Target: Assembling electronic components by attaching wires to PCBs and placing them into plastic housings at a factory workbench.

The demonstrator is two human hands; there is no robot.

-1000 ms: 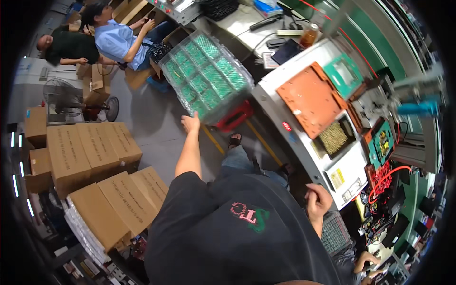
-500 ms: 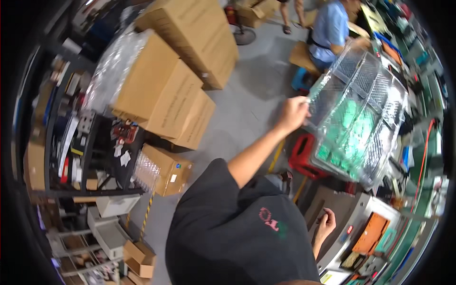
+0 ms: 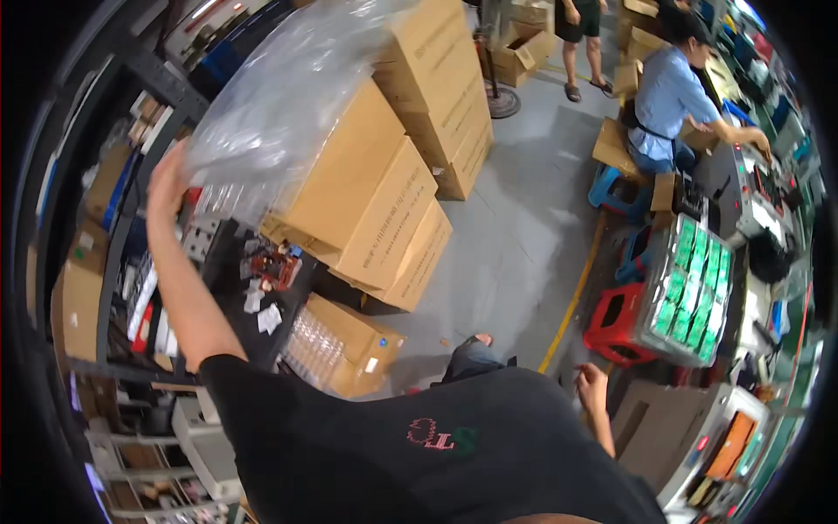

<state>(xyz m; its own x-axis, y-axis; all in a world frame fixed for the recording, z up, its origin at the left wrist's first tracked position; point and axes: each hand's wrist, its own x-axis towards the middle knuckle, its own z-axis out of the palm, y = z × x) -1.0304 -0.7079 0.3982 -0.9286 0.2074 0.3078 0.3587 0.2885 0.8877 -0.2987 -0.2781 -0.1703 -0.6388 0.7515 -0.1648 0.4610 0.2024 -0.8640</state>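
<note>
Raised at the far left, my left hand (image 3: pixel 166 185) grips the near edge of a clear plastic tray (image 3: pixel 284 100), smeared by motion. The tray spreads over the top of a cardboard box and more clear plastic. My right hand (image 3: pixel 594 390) hangs low beside my body at the right, its fingers curled; whatever is in them, if anything, is too small to make out. Past it, another clear tray (image 3: pixel 647 330) with rows of bright green parts (image 3: pixel 696 279) rests on a red stool (image 3: pixel 609 325).
Tall cardboard cartons (image 3: pixel 434 96) stand ahead. A lower box with bubble wrap (image 3: pixel 316 351) lies nearer. Metal shelving (image 3: pixel 106 262) lines the left. A grey machine (image 3: pixel 668 437) stands close at right. A seated co-worker in a blue shirt (image 3: pixel 668 100) works beyond; another person's legs (image 3: pixel 583 57) show farther off.
My left hand has swung from right to far left, carrying the clear tray off the green parts. My right hand stays low at my right side. The view has shifted.
</note>
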